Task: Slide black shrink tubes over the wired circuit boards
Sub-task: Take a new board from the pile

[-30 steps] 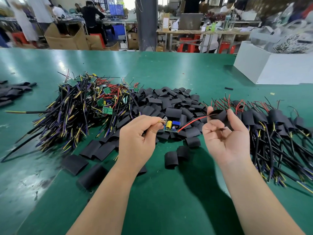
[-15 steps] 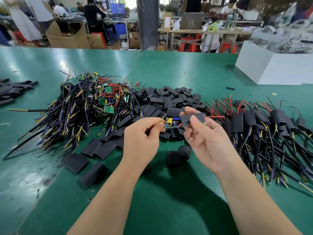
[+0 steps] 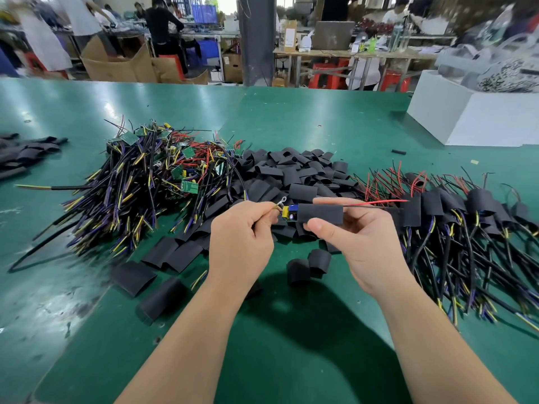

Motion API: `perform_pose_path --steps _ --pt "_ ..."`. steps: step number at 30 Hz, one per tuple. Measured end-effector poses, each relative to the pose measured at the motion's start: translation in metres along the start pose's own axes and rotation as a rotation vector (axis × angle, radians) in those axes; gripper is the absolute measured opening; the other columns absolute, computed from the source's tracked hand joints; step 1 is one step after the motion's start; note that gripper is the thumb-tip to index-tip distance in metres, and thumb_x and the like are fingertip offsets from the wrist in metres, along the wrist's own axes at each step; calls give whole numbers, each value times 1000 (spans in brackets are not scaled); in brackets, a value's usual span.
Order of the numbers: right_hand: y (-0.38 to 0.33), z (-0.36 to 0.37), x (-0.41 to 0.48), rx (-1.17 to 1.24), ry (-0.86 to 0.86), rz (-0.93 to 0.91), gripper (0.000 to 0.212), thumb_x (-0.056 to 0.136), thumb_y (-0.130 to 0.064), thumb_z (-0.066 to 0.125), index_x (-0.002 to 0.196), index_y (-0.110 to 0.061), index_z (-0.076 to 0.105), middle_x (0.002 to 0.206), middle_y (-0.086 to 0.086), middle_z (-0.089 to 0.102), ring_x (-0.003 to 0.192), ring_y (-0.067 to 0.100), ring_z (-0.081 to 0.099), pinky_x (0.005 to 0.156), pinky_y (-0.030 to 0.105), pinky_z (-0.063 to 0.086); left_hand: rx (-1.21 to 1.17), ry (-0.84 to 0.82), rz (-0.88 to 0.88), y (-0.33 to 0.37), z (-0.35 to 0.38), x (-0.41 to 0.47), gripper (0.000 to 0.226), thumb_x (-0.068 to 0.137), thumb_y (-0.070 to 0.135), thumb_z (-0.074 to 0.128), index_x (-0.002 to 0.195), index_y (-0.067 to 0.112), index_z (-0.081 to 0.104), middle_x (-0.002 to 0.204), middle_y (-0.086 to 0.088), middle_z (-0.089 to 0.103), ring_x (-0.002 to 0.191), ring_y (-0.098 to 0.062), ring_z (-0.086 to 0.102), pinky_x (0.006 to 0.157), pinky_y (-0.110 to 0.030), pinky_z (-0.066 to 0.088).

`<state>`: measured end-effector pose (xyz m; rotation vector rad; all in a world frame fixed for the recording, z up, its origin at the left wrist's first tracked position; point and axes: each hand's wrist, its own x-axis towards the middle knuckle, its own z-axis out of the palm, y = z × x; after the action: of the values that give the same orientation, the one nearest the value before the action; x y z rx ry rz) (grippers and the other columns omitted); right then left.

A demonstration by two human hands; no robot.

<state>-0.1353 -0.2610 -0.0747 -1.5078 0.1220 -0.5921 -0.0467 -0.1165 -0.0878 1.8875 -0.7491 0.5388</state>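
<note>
Above the middle of the green tabletop (image 3: 291,330), the left hand (image 3: 242,237) has its grip closed on the thin leads at the left end of a small circuit board (image 3: 288,212). The right hand (image 3: 364,243) grips a black shrink tube (image 3: 320,213) between thumb and fingers. The tube covers most of the board, and a red wire (image 3: 379,202) pokes out of its right end. The tube could snag on the exposed yellow and blue components and buckle. A hard push might bend the leads, and a loose pinch would let the board slide along with the tube.
</note>
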Motion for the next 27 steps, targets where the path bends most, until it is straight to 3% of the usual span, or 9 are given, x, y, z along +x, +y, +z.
perform_pose_path --steps 3,7,9,12,17,20,24,27 --pt "-3 -4 0 -138 -30 -40 36 67 -5 82 96 -23 71 83 -10 75 75 3 69 66 13 51 53 -23 33 -1 0 0 14 84 11 60 84 8 74 71 0 67 68 -18 60 65 -26 46" --pt "-5 -7 -1 -216 -64 -19 40 60 -20 83 97 -25 70 95 -5 75 89 15 72 77 28 56 126 -54 65 -5 1 -2 15 85 12 60 80 7 73 69 -5 65 66 -28 59 59 -42 49" --pt "-4 -6 -1 -289 -64 -15 38 62 -20 85 97 -27 71 101 -5 74 94 21 71 84 39 57 135 -73 67 -6 1 -2 16 84 13 59 80 8 73 70 -5 65 66 -29 59 58 -42 50" --pt "-3 -6 -1 -261 -101 -17 39 66 -9 85 96 -27 71 100 -5 74 93 13 71 84 32 57 135 -92 52 -5 1 -1 16 83 13 59 80 9 74 69 -3 65 65 -26 59 58 -39 50" --pt "-2 -5 -1 -235 -154 -42 41 66 2 83 93 -27 73 98 -2 74 95 17 70 86 31 55 165 -131 26 -7 1 -1 17 81 13 58 69 8 69 59 -1 58 59 -23 52 57 -34 41" --pt "1 -5 -1 -254 -93 -48 33 66 -5 85 88 -26 74 91 -6 75 85 13 72 77 24 56 153 -166 11 -9 3 0 22 82 20 54 65 10 65 57 -1 59 59 -23 52 58 -40 42" --pt "7 -1 0 -293 -31 -40 19 70 -11 84 83 -22 75 78 -4 75 76 15 72 71 27 57 81 -158 43 -6 6 -4 19 83 20 56 74 11 71 61 0 63 60 -21 57 55 -39 46" --pt "9 4 2 -62 38 49 14 75 -5 78 77 -19 73 76 1 75 72 16 73 60 19 52 -15 -123 86 -2 8 -5 21 88 22 58 79 11 72 60 0 60 59 -18 54 55 -37 45"
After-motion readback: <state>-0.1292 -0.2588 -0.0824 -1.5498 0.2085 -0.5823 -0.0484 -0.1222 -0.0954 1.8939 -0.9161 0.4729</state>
